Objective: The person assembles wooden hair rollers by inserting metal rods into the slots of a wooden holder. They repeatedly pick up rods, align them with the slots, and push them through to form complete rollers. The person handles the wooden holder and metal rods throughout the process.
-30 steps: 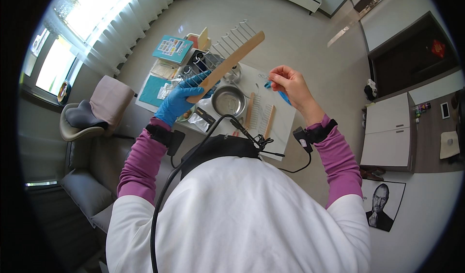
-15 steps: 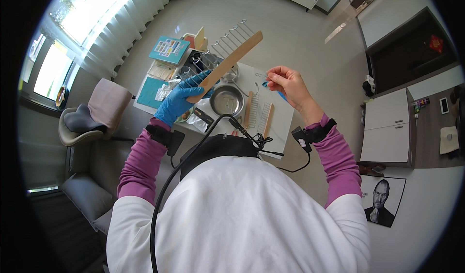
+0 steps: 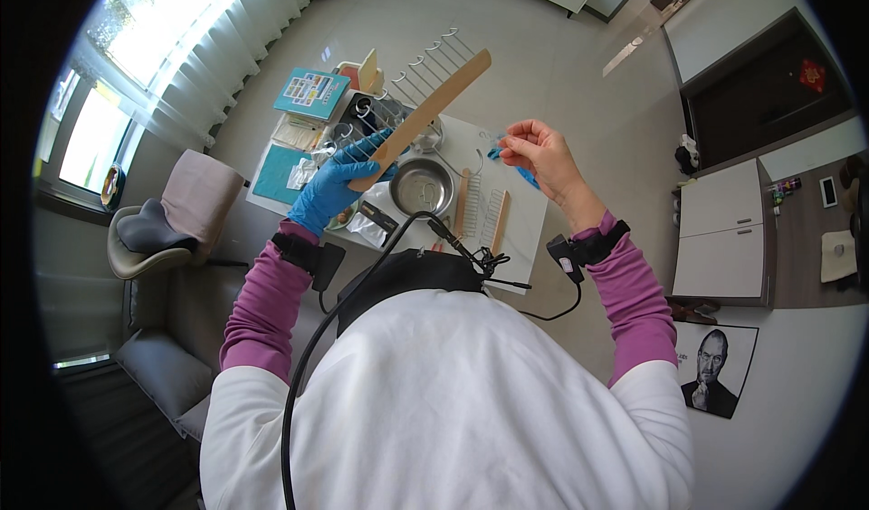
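My left hand (image 3: 337,189), in a blue glove, is closed around the lower end of a long wooden strip (image 3: 430,112). A row of curved metal hooks (image 3: 425,62) stands along the strip's far side. The strip is held tilted above the table, its upper end towards the far right. My right hand (image 3: 543,162) is bare and raised over the table's right side, thumb and fingertips pinched together. What sits in the pinch is too small to name. Something blue (image 3: 527,177) shows beside and below it, partly hidden. A loose S-shaped hook (image 3: 480,159) lies nearby.
A round metal pan (image 3: 422,200) stands on the white table (image 3: 527,229). Two similar wooden strips with metal prongs (image 3: 500,222) lie right of it. Blue books (image 3: 312,92) and clutter fill the left side. A black cable (image 3: 362,279) runs across my front.
My hands stay nearly in place, with the strip still in the left one. The right hand has shifted up very slightly, and the surroundings have shifted a little with my view.
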The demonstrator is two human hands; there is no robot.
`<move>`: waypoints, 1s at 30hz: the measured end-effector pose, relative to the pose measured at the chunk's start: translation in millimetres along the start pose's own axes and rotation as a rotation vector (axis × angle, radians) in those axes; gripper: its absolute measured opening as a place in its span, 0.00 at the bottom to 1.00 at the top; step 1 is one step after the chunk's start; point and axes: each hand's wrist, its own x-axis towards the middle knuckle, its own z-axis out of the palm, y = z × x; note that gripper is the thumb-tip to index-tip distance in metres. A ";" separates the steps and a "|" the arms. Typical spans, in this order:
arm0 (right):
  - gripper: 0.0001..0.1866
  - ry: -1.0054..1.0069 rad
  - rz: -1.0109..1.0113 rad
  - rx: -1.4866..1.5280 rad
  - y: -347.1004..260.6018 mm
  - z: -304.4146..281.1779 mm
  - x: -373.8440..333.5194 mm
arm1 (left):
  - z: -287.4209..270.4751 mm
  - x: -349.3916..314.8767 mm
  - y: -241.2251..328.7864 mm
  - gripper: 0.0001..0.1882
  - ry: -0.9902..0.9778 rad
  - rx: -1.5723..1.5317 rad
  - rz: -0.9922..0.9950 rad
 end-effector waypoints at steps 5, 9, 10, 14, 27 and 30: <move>0.07 -0.008 -0.020 -0.017 -0.7 0.0 -1.3 | -0.9 0.0 -3.3 0.34 0.010 0.011 0.013; 0.06 0.008 -0.043 -0.033 -0.6 1.4 -3.0 | -6.6 1.4 -5.9 0.34 -0.016 0.009 0.011; 0.06 -0.009 -0.030 -0.035 -1.1 1.4 -2.9 | -7.3 1.6 -5.8 0.34 -0.006 0.022 0.004; 0.05 -0.020 -0.049 -0.048 1.0 4.8 -4.1 | -11.3 -2.4 -7.4 0.34 -0.006 0.019 0.015; 0.03 -0.031 -0.059 -0.029 0.5 5.6 -4.6 | -8.7 -6.5 -6.2 0.32 0.061 0.042 0.009; 0.03 -0.047 -0.150 -0.070 -13.9 10.3 -13.0 | -10.0 -7.4 -5.7 0.32 0.060 0.038 0.033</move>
